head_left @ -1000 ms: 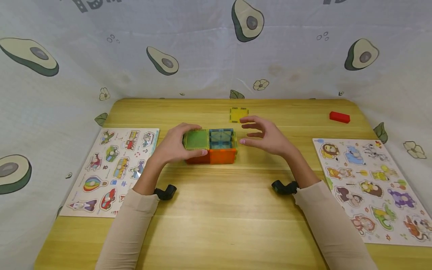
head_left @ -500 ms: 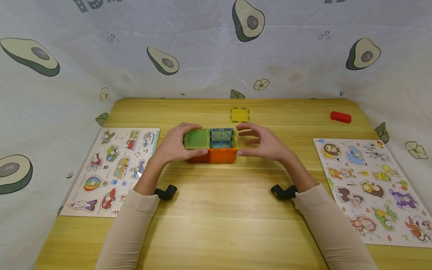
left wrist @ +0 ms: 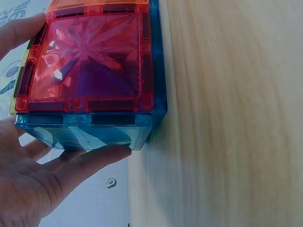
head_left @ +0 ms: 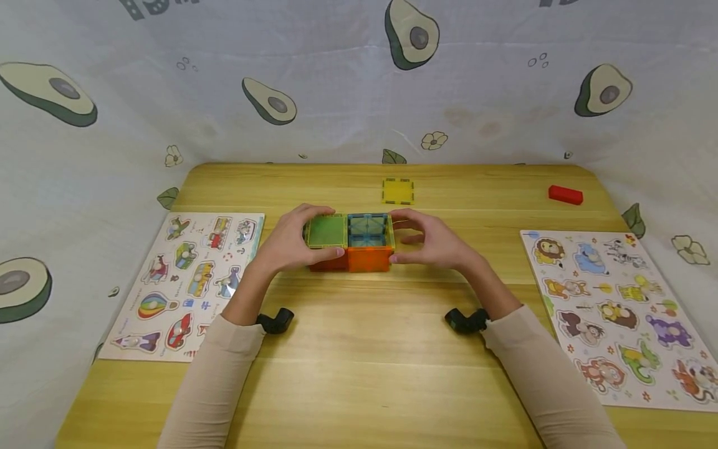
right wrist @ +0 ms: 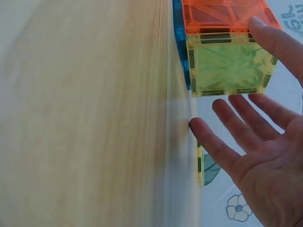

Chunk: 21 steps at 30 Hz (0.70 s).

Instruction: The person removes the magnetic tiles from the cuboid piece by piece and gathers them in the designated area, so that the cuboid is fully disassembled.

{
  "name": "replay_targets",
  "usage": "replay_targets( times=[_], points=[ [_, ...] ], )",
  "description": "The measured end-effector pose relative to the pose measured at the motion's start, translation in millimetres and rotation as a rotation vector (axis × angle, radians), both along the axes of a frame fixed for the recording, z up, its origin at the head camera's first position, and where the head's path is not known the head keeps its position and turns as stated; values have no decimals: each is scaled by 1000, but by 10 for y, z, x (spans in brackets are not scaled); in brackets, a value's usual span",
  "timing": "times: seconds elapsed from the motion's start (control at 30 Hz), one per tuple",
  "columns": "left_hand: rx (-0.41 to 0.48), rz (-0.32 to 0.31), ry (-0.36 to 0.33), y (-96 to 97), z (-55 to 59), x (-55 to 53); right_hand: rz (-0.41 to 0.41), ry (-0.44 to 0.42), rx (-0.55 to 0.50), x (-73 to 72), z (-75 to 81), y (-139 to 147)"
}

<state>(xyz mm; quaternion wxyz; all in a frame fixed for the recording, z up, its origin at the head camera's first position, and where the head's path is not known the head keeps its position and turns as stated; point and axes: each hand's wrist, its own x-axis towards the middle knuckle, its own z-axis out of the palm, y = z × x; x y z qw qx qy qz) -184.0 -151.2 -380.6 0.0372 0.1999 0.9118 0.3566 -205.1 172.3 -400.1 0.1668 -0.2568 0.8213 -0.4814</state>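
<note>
The left hand (head_left: 290, 242) is gripping and the right hand (head_left: 434, 242) pinching a tile box (head_left: 369, 260) resting on the table (head_left: 359, 368); probably light, stiff, separable, it is wanting front-and-back holds; a yellow tile (head_left: 397, 191) is lying beyond.

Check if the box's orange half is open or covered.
Open on top: its blue inner tiles show, and the green tile stops beside it.
</note>
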Motion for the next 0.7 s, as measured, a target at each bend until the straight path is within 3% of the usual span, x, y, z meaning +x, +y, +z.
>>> replay_targets(
  times=[0.7],
  points=[
    [6,13,-10,4,-17,4,-51,-8,-35,-13,-38,13]
  ],
)
